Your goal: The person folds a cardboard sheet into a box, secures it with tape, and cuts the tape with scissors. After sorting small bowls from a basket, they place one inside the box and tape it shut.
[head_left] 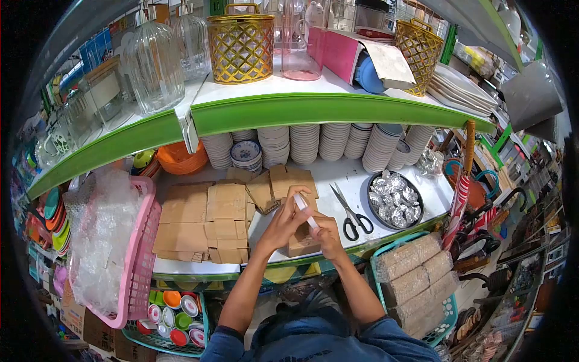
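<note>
Between my two hands is a narrow white roll of tape (pixel 304 210), seen nearly edge-on. My left hand (pixel 288 220) is closed around its upper left side, while the fingers of my right hand (pixel 327 237) pinch its lower end. Below the hands lies a brown cardboard piece (pixel 301 246), partly hidden by them. Folded cardboard pieces (pixel 184 217) are laid flat to the left, with more cardboard (pixel 289 179) behind the hands. Black-handled scissors (pixel 351 218) rest on the white shelf to the right, blades partly apart, touched by neither hand.
A dark round dish (pixel 395 199) of foil-wrapped pieces sits at right. Stacked bowls (pixel 304 143) line the back under a green-edged upper shelf (pixel 338 113). A pink basket (pixel 136 253) of bubble wrap stands left; a teal basket (pixel 380 265) with wrapped bundles stands front right.
</note>
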`<state>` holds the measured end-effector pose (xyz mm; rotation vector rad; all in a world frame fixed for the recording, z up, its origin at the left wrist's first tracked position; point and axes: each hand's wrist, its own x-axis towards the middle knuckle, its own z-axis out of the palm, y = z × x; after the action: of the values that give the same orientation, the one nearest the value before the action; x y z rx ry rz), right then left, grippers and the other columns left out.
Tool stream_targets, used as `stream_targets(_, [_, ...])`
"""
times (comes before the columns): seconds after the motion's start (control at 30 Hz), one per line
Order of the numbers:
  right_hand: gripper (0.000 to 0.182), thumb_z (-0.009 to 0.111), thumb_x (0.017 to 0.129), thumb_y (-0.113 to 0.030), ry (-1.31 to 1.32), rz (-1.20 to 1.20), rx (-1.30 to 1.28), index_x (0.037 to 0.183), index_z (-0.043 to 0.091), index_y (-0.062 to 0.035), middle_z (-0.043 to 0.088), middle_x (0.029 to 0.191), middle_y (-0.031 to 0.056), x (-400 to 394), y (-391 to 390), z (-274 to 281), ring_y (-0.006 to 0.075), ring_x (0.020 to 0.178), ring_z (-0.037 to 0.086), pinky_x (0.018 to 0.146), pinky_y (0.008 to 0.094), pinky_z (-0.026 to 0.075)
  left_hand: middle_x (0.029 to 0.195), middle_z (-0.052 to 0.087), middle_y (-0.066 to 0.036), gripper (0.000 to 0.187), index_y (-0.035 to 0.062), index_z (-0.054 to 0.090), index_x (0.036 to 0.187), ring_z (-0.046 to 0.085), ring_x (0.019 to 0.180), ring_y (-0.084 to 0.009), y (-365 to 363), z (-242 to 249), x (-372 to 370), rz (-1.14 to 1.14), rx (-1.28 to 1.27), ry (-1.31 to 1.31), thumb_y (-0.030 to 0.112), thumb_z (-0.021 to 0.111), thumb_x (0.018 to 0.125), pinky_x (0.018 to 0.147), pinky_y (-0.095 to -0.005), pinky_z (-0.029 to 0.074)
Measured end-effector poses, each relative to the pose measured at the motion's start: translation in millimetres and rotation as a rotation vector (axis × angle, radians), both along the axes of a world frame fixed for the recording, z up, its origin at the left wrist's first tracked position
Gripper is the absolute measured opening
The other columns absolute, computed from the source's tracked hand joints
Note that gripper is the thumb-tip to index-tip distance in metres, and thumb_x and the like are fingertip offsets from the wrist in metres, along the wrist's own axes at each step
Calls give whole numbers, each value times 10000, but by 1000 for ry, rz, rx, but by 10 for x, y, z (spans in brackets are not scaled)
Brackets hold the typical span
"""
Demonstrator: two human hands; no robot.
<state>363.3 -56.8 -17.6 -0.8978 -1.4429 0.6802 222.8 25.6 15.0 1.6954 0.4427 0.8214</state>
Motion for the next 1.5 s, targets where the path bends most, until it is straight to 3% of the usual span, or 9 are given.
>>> stream_targets(0.13, [442,497,887,-362,139,-26,-15,749,578,51,434,695,55,-61,-21,-8,161,663,436,605,313,343,849,448,-37,532,116,373,1342,396,710,-116,-55,48,16,57,250,91,432,529,943,667,-277,364])
stream_targets(0.33, [458,478,897,-370,67,18,5,781,581,61,459,730,74,-49,-23,99,160,667,434,596,315,337,749,357,10,671,137,370,1351,371,666,-103,39,-33,25,10,-235,-93,380,716,831,608,-255,335])
stream_targets(0.53, [366,459,857,-280,60,-16,113,711,517,50,471,716,72,-34,6,-37,169,655,422,594,305,338,794,412,-32,591,118,359,1333,387,669,-126,-63,41,15,38,163,140,431,604,896,643,-278,355])
stream_targets(0.63, [369,481,830,-287,230,-3,-153,678,503,48,467,706,86,-58,-40,42,185,660,417,604,313,339,816,424,-50,552,113,367,1285,395,673,-127,-11,-75,62,79,144,82,433,601,901,641,-275,356])
stream_targets(0.83, [318,501,779,-258,23,-8,24,664,476,38,444,703,97,-33,-4,127,208,684,417,616,326,335,840,397,-30,630,115,367,1268,369,662,-98,44,-95,44,29,-238,-69,351,744,823,589,-250,326])
stream_targets(1.0, [311,470,788,-244,201,-27,-87,701,518,51,451,700,100,-58,-10,-26,209,681,436,627,314,353,825,423,-48,612,122,342,1318,390,678,-103,-13,-4,36,34,166,62,394,670,878,592,-266,341])
stream_targets(1.2, [316,474,813,-238,49,30,-9,753,571,57,490,729,100,-19,-7,156,191,693,459,616,293,354,821,422,-20,638,118,323,1327,382,676,-95,64,-59,30,12,-223,-59,362,695,870,588,-265,336])
stream_targets(1.4, [312,454,797,-220,218,-33,-177,780,589,60,507,733,103,-83,-72,61,197,702,462,638,303,357,788,425,-5,545,112,332,1327,378,659,-97,-48,51,21,14,132,64,304,638,918,607,-252,338])
stream_targets(1.5, [354,486,837,-279,192,28,-155,746,557,56,499,707,90,-7,-10,-18,198,712,450,638,311,357,772,435,3,555,115,345,1327,381,658,-92,10,-9,37,17,47,19,277,661,901,602,-251,337])
